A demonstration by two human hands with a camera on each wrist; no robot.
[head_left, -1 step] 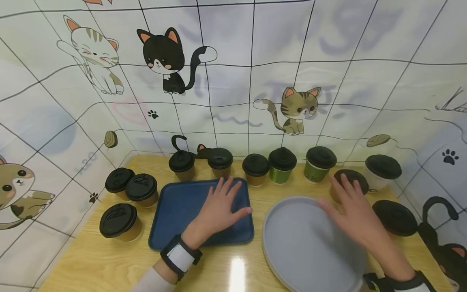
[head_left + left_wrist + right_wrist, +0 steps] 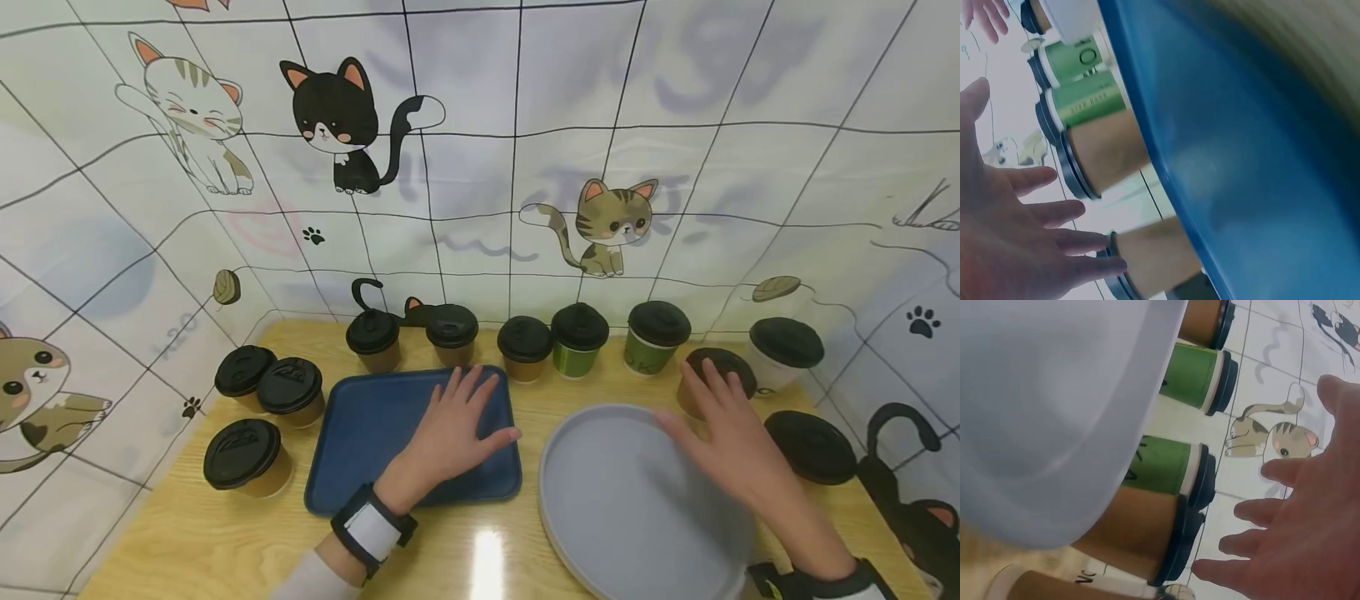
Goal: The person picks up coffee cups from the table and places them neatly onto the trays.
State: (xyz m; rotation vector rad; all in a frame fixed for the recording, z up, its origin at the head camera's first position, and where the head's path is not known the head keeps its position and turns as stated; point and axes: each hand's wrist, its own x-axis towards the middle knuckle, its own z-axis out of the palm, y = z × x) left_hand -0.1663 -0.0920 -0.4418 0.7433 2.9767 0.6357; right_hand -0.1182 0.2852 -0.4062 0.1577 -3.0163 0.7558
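My left hand (image 2: 450,442) hovers with spread fingers over the blue rectangular tray (image 2: 360,450), holding nothing. Over the right edge of the round grey tray (image 2: 622,500) is my right hand (image 2: 735,442), also spread and holding nothing; its fingertips overlap a brown lidded cup (image 2: 693,396) in the head view. Both trays are bare on top. In the left wrist view, the left fingers (image 2: 1079,240) stand above the tray, with a brown cup (image 2: 1154,256) beyond them. The right wrist view has the right fingers (image 2: 1254,544) near a brown cup's black lid (image 2: 1175,544).
Black-lidded cups line the table's back: brown ones (image 2: 525,367), green ones (image 2: 576,358) and a white one (image 2: 776,367). Three brown cups (image 2: 266,475) stand left of the blue tray. Another black lid (image 2: 810,446) is at the right. A cat-print cloth (image 2: 480,167) encloses the table (image 2: 187,542).
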